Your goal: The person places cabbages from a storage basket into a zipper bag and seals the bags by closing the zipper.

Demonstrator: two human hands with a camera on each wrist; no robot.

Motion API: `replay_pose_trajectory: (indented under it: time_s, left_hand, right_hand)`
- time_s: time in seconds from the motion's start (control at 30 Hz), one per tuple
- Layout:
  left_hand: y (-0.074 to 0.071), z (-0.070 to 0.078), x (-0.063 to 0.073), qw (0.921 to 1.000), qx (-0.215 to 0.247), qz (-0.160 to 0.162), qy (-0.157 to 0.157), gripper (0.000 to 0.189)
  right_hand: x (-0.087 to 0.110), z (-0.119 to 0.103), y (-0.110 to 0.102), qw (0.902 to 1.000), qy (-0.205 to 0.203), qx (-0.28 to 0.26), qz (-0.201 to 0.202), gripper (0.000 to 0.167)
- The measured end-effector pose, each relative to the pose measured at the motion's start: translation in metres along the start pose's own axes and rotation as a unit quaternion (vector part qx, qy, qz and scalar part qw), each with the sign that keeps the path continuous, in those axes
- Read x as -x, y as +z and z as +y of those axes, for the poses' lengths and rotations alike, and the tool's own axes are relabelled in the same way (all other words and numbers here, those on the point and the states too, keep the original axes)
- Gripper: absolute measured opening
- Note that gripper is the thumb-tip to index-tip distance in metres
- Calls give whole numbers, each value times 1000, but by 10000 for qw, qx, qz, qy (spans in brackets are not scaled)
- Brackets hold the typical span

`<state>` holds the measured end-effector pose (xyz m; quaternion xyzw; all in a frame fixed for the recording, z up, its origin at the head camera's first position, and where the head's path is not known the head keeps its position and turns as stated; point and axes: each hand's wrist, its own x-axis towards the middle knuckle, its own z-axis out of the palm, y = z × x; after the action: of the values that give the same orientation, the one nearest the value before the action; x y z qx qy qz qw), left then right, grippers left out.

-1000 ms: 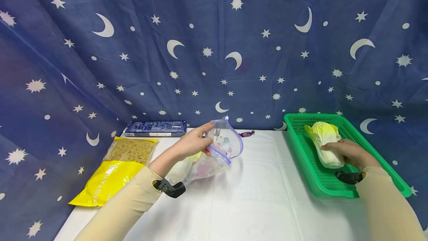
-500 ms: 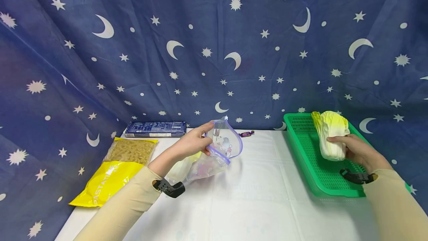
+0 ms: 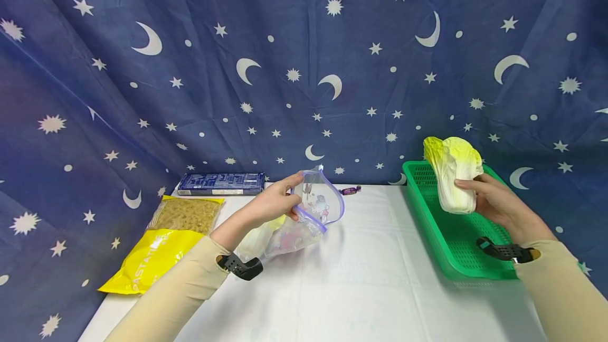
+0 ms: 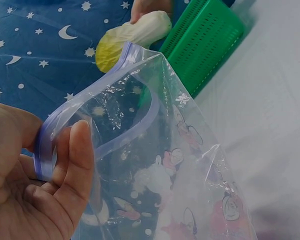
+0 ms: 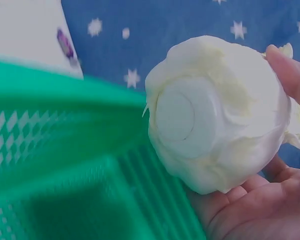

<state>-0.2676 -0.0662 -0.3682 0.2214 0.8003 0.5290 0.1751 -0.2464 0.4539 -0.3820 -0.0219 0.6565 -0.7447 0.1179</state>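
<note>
My right hand (image 3: 501, 207) grips a napa cabbage (image 3: 456, 183), raised over the green basket (image 3: 434, 239) with its yellow leaves up. In the right wrist view, the white base of the cabbage (image 5: 205, 115) faces the camera, thumb on one side and fingers beneath. My left hand (image 3: 275, 202) pinches the purple-edged rim of a clear zip bag (image 3: 323, 199) with printed figures. The bag's mouth gapes toward the right. Beside my left wrist lies a pale, yellow-tipped thing (image 3: 254, 239) like another cabbage, partly hidden; whether it is inside the bag, I cannot tell.
At the left lies a yellow pasta bag (image 3: 161, 252) with a see-through window. Behind it rests a flat dark-blue package (image 3: 220, 182). A purple-wrapped candy (image 3: 350, 190) sits near the table's back edge. A starry blue curtain (image 3: 285, 94) hangs behind the white table (image 3: 361, 289).
My right hand has lifted the cabbage up out of the basket, first slightly to the right, then back left. My left hand and the zip bag have stayed in place.
</note>
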Motion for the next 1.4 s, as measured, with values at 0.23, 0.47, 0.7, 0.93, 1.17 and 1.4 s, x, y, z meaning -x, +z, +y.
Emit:
replay_pose_trajectory:
  time_s: [0.23,0.47,0.7,0.93,1.17,1.4]
  left_hand:
    - [0,0,0,10000,78,-12,11,69]
    - [1,-2,0,9999,119,7,1,69]
    - [2,-3,-1,9999,143,-5,-32,68]
    - [2,-1,-2,9995,287,-29,-100,67]
    - [2,-2,-3,9989,453,-87,-115,68]
    - [3,2,-1,9982,582,-101,-98,69]
  right_hand:
    - [-2,-6,39,9992,-177,-229,-270,40]
    - [-7,-4,74,9978,-254,-213,-575,46]
    - [-15,4,100,9935,-330,-273,-1055,51]
    - [-25,15,124,9922,-302,-157,-1197,59]
    - [-32,21,150,9922,-477,379,-1085,77]
    - [-38,29,171,9893,-702,966,-839,85]
